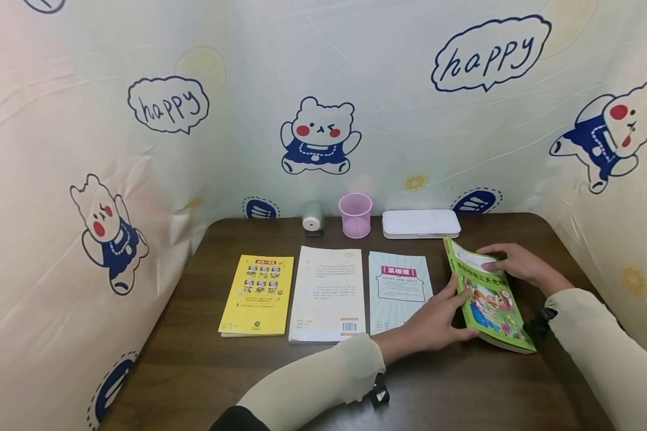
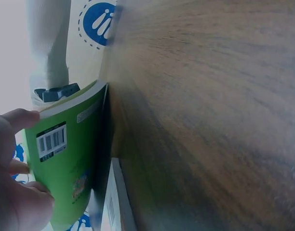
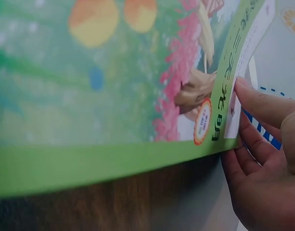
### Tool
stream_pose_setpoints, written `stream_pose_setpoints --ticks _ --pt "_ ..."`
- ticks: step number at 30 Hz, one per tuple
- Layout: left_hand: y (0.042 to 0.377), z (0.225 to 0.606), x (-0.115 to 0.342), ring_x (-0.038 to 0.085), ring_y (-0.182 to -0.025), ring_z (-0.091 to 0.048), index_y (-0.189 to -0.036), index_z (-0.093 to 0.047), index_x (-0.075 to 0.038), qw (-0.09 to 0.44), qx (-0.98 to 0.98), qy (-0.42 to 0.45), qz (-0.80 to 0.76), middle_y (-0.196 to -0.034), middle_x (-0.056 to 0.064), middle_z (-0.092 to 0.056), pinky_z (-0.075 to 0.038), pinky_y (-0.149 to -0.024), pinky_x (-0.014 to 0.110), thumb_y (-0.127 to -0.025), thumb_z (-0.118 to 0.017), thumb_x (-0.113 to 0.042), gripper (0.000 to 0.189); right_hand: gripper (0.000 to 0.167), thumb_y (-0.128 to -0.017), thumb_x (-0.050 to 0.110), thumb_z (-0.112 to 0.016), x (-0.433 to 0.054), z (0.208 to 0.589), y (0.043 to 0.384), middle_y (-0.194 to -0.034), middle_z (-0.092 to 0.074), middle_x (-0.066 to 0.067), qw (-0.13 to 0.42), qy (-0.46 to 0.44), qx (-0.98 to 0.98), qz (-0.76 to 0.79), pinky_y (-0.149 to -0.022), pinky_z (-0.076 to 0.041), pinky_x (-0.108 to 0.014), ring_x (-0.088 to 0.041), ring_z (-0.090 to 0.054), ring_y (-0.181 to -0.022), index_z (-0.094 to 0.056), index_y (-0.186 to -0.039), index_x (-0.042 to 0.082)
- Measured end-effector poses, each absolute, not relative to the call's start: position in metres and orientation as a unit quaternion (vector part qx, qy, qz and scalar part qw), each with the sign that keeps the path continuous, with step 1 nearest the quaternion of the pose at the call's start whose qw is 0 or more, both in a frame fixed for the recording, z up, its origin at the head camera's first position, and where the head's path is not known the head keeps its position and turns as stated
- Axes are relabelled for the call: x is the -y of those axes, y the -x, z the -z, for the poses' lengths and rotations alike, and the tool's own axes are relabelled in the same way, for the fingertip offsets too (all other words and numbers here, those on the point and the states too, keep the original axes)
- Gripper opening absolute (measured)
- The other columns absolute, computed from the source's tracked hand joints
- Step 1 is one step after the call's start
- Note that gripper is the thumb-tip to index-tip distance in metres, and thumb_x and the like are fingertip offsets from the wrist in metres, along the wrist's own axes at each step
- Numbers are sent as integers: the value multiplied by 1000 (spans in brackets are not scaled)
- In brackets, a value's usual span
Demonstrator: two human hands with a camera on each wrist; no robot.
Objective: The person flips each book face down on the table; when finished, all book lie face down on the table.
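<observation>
A green paperback book [image 1: 487, 302] with a colourful picture cover is tilted up off the table at the right, its left edge raised. My left hand [image 1: 435, 317] grips that left edge between thumb and fingers. On the opposite side my right hand [image 1: 522, 263] pinches the upper right edge; in the right wrist view its thumb [image 3: 263, 103] lies on the cover and the fingers are beneath. A barcode [image 2: 51, 141] shows on the book's back in the left wrist view. Just left of my left hand lies a light blue book [image 1: 396, 299], partly covered by it.
A white book [image 1: 327, 293] and a yellow book [image 1: 259, 293] lie in a row to the left. Along the back stand a small green device [image 1: 313, 216], a pink cup [image 1: 356, 216] and a white flat case [image 1: 422, 224]. A patterned curtain [image 1: 237, 137] surrounds the dark wooden table [image 1: 205, 377].
</observation>
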State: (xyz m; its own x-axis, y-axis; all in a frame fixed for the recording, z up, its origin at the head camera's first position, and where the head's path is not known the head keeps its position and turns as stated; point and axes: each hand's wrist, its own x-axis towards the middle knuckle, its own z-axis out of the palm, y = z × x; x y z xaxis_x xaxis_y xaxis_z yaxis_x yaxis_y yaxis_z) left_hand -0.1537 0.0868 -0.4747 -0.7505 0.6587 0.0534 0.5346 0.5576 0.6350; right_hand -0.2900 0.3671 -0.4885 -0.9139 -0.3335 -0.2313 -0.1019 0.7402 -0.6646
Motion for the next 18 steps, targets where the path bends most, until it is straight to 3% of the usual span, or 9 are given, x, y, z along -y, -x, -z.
stream_pose_setpoints --ticks 4,7,10,14,18 --pt "154 472 -83 13 -153 -25 -163 -30 -13 70 -866 -356 -345 -174 7 2 -35 -112 14 -101 -65 -45 78 53 -102 24 -67 -363 488 290 -134 -59 -33 161 151 -913 344 -89 -50 -45 -39 -58 -113 -54 -143 -8" --pt "154 466 -81 13 -153 -26 -162 -32 -13 53 -860 -366 -351 -174 7 3 -35 -113 14 -102 -63 -45 75 55 -105 27 -62 -358 487 290 -138 -57 -34 163 159 -907 354 -89 -51 -43 -40 -58 -116 -51 -145 -9" --pt "153 460 -79 13 -153 -26 -162 -33 -14 43 -854 -372 -360 -174 4 5 -35 -114 16 -103 -62 -44 72 58 -108 34 -56 -352 485 288 -144 -51 -35 171 151 -900 372 -96 -49 -54 -44 -53 -124 -48 -148 -7" --pt "152 454 -76 13 -153 -25 -162 -33 -15 37 -849 -377 -367 -173 0 6 -34 -115 18 -104 -60 -44 70 62 -110 43 -47 -345 483 286 -152 -44 -33 186 138 -881 412 -107 -37 -72 -49 -42 -137 -45 -153 -2" --pt "152 450 -76 12 -153 -25 -162 -35 -15 29 -849 -380 -365 -173 -1 5 -32 -116 17 -104 -60 -43 69 68 -112 46 -37 -337 477 285 -158 -37 -32 196 144 -847 472 -117 -29 -67 -46 -36 -145 -36 -156 -5"
